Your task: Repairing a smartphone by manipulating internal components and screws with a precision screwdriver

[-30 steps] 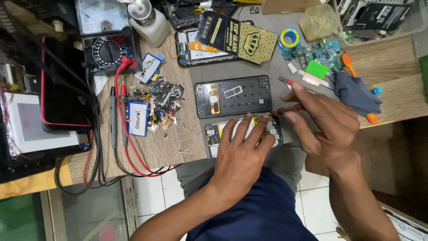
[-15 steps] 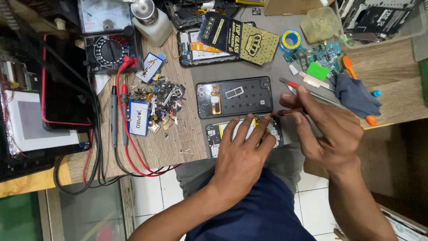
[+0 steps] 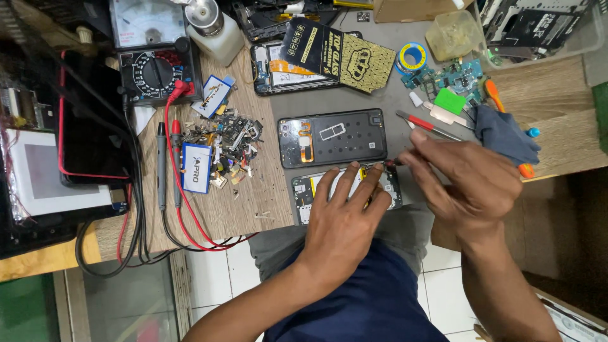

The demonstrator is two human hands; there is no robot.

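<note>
Two hands: both work at the near edge of the worktop [image 3: 253, 209], over the person's lap.
Left hand [image 3: 342, 218]: laid palm-down with fingers spread, pressing flat on the opened phone [image 3: 304, 193]; forearm comes up from the lower left, wrist straight.
Right hand [image 3: 468, 183]: curled, fingers drawn together and pinching a thin tool [image 3: 387, 163] whose tip meets the far right corner of the opened phone; forearm rises from the lower right, wrist bent inward to the left.
Opened phone: lies lengthwise along the near edge of the worktop, mostly covered by the left hand; its inner parts show at the left end.
Black back cover [image 3: 332, 137]: just beyond the opened phone, parallel to it, inner side up, apart from both hands.
Red-handled tweezers [image 3: 425, 125]: lying on the worktop just past the right hand's fingers.
Dark blue cloth [image 3: 503, 136]: toward the right edge, beyond the right hand.
Heap of small parts [image 3: 228, 142]: left of the back cover, with a small blue and white box [image 3: 195, 168] at its near side.
Multimeter [image 3: 152, 63]: at the far left corner, red and black leads trailing over the near edge.
Bottle with metal cap [image 3: 212, 28]: just right of the multimeter.
</note>
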